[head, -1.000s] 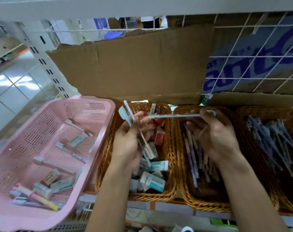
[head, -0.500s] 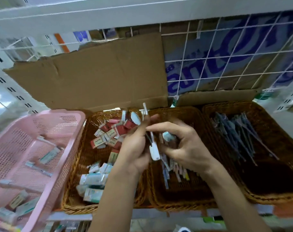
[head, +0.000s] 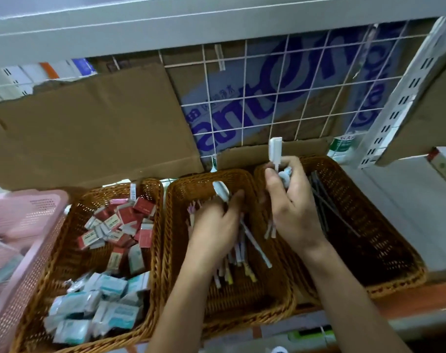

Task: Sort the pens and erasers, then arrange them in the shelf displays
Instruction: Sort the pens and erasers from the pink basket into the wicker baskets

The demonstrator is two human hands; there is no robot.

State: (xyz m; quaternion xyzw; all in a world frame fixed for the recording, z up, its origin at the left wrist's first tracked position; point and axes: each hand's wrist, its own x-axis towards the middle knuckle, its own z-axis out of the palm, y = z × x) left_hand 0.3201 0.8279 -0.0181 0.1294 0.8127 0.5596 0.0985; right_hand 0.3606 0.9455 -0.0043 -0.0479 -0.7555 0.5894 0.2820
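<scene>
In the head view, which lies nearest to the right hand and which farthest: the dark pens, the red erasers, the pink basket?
1. dark pens, just right of the right hand.
2. red erasers, well to the left.
3. pink basket, far left.

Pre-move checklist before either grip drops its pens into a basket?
1. Left grip holds pens over the middle basket: ok.
2. Right grip holds the white-capped pen: ok.
3. Middle basket has room: ok.
4. Right basket shows only dark pens: ok.
5. Eraser basket free of stray pens: cannot tell.
</scene>
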